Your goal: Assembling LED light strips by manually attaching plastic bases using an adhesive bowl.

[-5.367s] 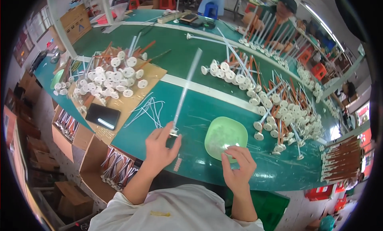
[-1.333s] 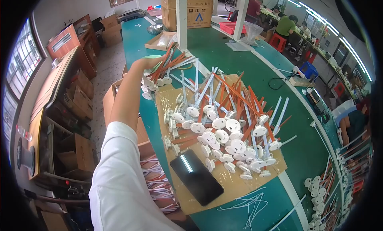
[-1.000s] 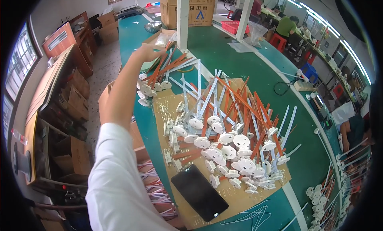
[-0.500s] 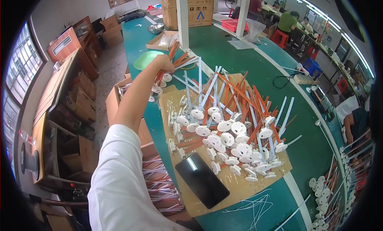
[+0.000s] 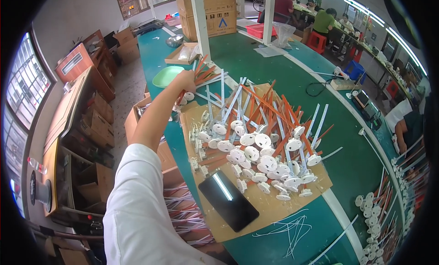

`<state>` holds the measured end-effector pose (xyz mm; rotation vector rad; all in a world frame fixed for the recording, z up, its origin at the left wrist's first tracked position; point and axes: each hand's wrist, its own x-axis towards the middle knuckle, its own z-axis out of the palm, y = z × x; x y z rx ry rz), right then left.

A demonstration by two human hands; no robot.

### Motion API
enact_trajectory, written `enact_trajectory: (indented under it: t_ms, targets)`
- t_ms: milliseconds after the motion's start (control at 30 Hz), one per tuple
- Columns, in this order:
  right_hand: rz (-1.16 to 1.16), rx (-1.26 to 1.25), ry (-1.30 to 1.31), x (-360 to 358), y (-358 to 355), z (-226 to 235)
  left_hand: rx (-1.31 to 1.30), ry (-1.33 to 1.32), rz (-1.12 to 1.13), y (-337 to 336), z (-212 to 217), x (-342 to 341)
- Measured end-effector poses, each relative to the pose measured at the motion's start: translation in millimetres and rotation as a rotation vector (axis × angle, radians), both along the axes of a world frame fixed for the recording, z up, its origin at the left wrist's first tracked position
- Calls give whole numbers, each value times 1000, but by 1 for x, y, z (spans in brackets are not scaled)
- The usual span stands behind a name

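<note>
My left hand reaches out to the far left of the bench, closed round a bundle of orange and white strips. White round discs hang below the hand. A light green bowl sits just beside the hand. To the right, a large pile of white discs with orange and pale strips attached lies on a sheet of brown cardboard. On the same sheet rests a black phone. My right hand is out of view.
Thin white strands lie on the green bench near its front. Behind the bowl stand an open carton tray, a metal bowl and a large carton. White posts rise from the bench. Other people sit farther back.
The view has tilted and shifted slightly, so the pile and phone appear a little higher and more to the left. My left hand stays closed on the strips beside the green bowl.
</note>
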<state>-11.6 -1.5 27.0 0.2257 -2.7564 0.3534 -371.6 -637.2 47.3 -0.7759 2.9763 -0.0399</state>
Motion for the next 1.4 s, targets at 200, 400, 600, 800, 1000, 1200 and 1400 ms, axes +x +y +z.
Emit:
enact_trajectory:
  t_ms: [200, 400, 600, 800, 1000, 1200, 1400]
  targets:
    - [41, 10, 102, -4, 6, -10, 43, 125, 88, 13, 12, 7]
    - [59, -17, 74, -2, 8, -7, 496, 230, 229, -34, 8, 18]
    - [47, -40, 28, -1, 9, -4, 321, 63, 128, -5, 14, 18]
    - [92, -18, 68, -3, 14, -10, 82, 38, 40, -1, 17, 18]
    - [111, -26, 102, -5, 13, -11, 57, 131, -41, -16, 9, 17]
    - [103, -39, 68, -6, 12, -9, 151, 198, 24, -9, 16, 19]
    - [95, -51, 49, -5, 16, -11, 212, 505, 76, -38, 9, 18]
